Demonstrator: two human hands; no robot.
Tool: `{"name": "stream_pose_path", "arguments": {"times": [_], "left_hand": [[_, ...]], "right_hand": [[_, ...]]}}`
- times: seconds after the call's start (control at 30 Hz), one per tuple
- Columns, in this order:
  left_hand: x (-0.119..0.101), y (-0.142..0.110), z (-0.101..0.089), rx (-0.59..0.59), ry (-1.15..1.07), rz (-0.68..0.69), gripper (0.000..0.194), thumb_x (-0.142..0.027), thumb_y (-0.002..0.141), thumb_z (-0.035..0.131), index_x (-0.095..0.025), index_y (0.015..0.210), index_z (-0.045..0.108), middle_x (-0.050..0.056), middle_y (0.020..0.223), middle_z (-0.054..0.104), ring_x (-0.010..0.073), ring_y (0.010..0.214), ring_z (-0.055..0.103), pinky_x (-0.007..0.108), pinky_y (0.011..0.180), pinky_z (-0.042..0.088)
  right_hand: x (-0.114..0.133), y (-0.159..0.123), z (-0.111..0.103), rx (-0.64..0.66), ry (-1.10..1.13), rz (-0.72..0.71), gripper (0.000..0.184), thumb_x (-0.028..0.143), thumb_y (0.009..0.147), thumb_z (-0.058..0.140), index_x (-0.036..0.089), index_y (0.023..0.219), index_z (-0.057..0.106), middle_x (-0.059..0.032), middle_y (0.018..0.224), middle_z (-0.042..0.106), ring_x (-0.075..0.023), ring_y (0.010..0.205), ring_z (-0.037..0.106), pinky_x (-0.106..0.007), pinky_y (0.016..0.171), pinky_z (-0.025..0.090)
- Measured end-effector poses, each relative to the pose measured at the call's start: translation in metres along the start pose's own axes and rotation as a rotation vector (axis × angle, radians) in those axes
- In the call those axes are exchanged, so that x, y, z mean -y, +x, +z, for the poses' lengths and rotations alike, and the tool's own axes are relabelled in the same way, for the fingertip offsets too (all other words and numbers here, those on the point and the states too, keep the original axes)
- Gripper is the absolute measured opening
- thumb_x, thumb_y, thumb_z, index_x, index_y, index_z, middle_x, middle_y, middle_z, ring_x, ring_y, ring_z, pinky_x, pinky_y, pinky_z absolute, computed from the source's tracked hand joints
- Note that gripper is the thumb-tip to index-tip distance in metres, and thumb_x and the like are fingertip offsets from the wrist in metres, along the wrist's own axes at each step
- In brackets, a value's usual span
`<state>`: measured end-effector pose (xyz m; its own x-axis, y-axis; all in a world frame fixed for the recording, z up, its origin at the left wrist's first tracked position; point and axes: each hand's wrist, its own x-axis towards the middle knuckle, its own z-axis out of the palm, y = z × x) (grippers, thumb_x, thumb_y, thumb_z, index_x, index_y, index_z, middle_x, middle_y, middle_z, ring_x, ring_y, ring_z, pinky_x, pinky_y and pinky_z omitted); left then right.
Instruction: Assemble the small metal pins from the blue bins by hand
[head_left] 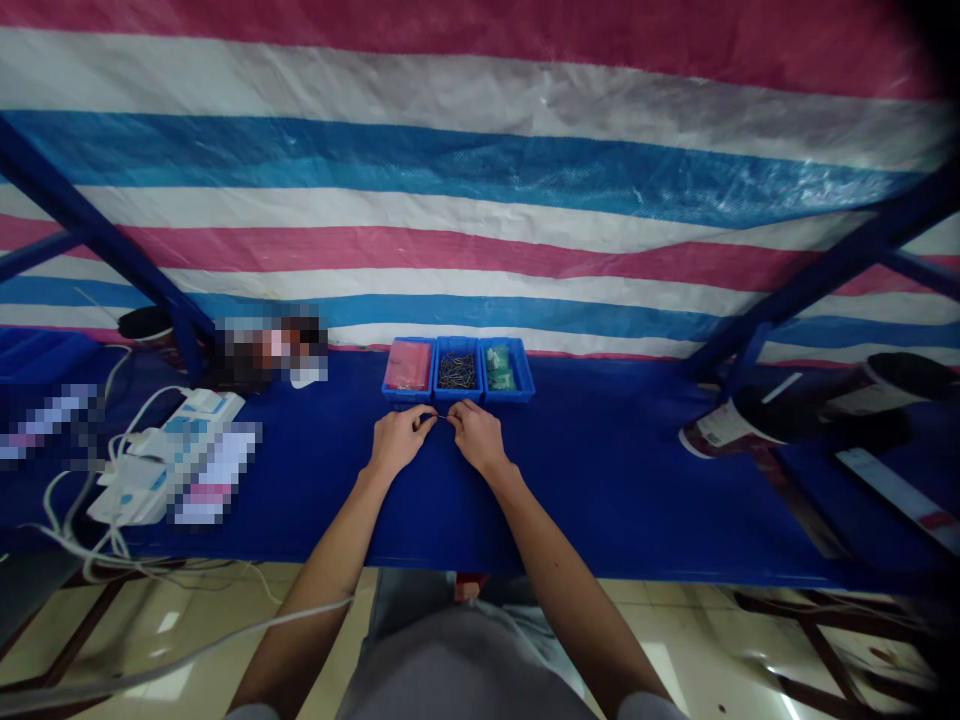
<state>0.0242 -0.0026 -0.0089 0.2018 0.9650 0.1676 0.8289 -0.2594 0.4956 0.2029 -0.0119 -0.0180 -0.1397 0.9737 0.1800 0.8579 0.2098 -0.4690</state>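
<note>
My left hand (402, 438) and my right hand (477, 436) are close together over the blue table, just in front of three small blue bins. Both are closed in a pinch. Between their fingertips runs a thin, screw-like piece (442, 417), too small to make out well. The left bin holds flat pink plastic bags (409, 366). In the middle bin lies a heap of dark metal screws (457, 371). Green and clear small packets (500, 368) fill part of the right bin (528, 385).
On the left of the blue table (600, 480) lie a white power strip (172, 450) and tangled cables (67, 530). A cup (727, 425) stands at the right, near a phone-like slab (896, 490). Blue frame bars and a striped sheet (480, 240) close the back.
</note>
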Motion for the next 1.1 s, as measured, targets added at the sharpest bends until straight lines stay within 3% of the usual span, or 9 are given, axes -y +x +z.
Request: {"name": "stream_pose_path", "arguments": {"times": [0.27,0.67,0.93,1.1], "left_hand": [[0.000,-0.001,0.002,0.017,0.024,0.034,0.020,-0.040,0.092,0.062,-0.032,0.104,0.076,-0.002,0.065,0.067,0.0152,0.062,0.061,0.025,0.058,0.030],[-0.005,-0.004,-0.002,0.045,-0.083,0.160,0.022,-0.039,0.094,0.060,-0.026,0.102,0.076,-0.002,0.067,0.066,0.0115,0.061,0.059,0.022,0.063,0.036],[-0.007,-0.005,-0.002,0.052,-0.085,0.172,0.019,-0.033,0.095,0.058,-0.024,0.096,0.075,0.001,0.075,0.070,0.0136,0.066,0.061,0.023,0.068,0.041],[-0.004,-0.005,-0.003,-0.027,-0.140,0.203,0.021,-0.030,0.096,0.056,-0.020,0.089,0.074,0.004,0.079,0.068,0.0149,0.071,0.061,0.024,0.070,0.044]], "right_hand": [[0.002,-0.001,0.000,0.020,-0.043,-0.015,0.012,0.022,0.103,0.045,0.022,0.101,0.056,-0.0043,0.105,0.063,-0.0162,0.081,0.061,-0.026,0.063,0.036],[-0.003,-0.003,-0.002,-0.068,0.138,-0.125,0.013,0.021,0.103,0.044,0.021,0.102,0.057,-0.0032,0.102,0.062,-0.0158,0.082,0.061,-0.025,0.069,0.041],[0.003,-0.004,-0.007,0.007,0.193,-0.180,0.016,0.021,0.104,0.043,0.022,0.104,0.059,-0.0031,0.105,0.063,-0.0153,0.090,0.063,-0.025,0.076,0.043],[0.012,-0.004,-0.007,0.012,0.180,-0.226,0.016,0.021,0.103,0.044,0.021,0.104,0.059,-0.0039,0.104,0.063,-0.0157,0.092,0.063,-0.024,0.075,0.043]]}}
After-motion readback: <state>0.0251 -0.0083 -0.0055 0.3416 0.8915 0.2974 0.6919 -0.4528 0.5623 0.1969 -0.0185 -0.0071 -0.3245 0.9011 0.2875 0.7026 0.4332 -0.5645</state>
